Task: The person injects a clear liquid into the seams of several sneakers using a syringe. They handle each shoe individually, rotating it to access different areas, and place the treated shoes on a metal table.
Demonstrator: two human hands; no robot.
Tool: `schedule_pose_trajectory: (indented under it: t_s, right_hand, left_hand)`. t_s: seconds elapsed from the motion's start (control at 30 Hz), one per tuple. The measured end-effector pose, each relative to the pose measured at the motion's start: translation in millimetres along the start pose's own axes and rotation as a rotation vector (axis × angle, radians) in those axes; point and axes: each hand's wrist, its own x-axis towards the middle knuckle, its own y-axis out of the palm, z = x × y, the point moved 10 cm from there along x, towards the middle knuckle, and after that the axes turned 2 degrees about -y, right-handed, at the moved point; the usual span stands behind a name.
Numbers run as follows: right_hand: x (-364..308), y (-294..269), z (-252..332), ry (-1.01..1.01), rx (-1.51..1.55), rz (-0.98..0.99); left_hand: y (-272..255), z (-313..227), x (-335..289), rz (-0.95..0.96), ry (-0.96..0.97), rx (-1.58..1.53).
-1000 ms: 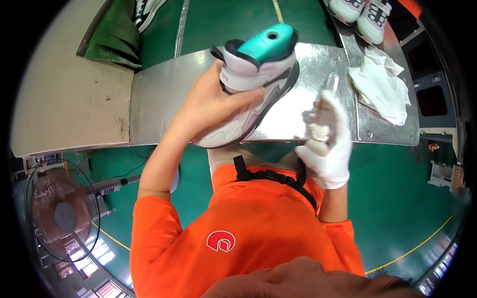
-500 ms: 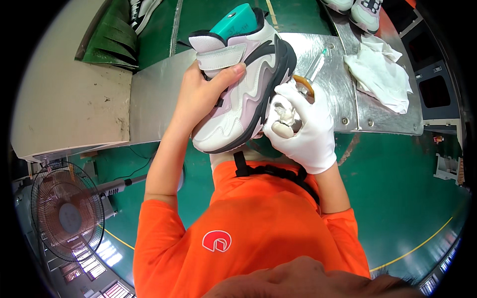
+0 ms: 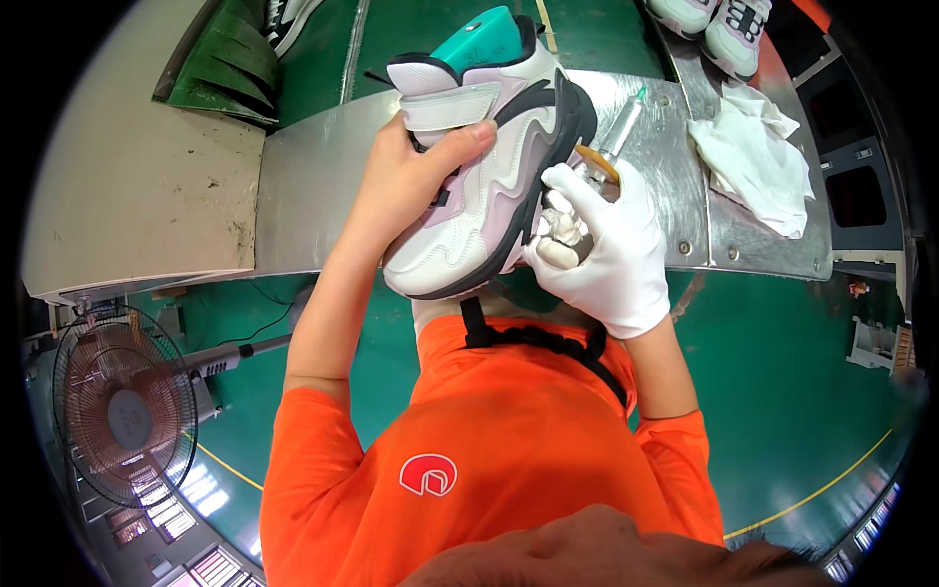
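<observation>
Above the near edge of the metal desk (image 3: 313,186), a white and lilac sneaker (image 3: 484,186) with a black sole and a teal form in its opening is held up in the air, tipped on its side so that the sole edge faces the gloved hand. The bare left hand (image 3: 411,181) clasps the upper around the strap, thumb across the front, which keeps the shoe steady and turned toward the work. The right hand (image 3: 602,245), in a white glove, is clenched around a small wad of cloth (image 3: 559,235) and presses it against the sole's rim near the heel; an orange-tipped tool (image 3: 599,161) pokes up just behind its fingers. A crumpled white rag (image 3: 753,157) lies within reach on the desk to the right, with another pair of sneakers (image 3: 714,20) beyond it. A standing fan (image 3: 122,416) sits on the green floor (image 3: 782,421) at lower left.
</observation>
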Motion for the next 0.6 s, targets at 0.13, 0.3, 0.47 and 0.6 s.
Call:
schedule_pose_trajectory:
  t_s: [0.13, 0.3, 0.47, 0.6]
  right_hand:
    - [0.5, -4.1, -1.7, -0.002, 0.106, -0.035]
    - [0.9, -7.9, -4.8, 0.018, 0.131, -0.065]
    - [0.4, -2.4, -8.1, 0.065, 0.125, -0.041]
    - [9.1, -2.3, -1.4, 0.000, 0.125, -0.033]
  left_hand:
    - [-9.9, 9.9, 6.3, -0.011, -0.036, -0.045]
    - [-14.8, 21.1, 9.1, 0.004, -0.165, -0.216]
    - [-20.0, 36.2, 11.5, -0.015, -0.213, -0.342]
    - [-19.2, 35.9, 10.8, -0.027, -0.211, -0.357]
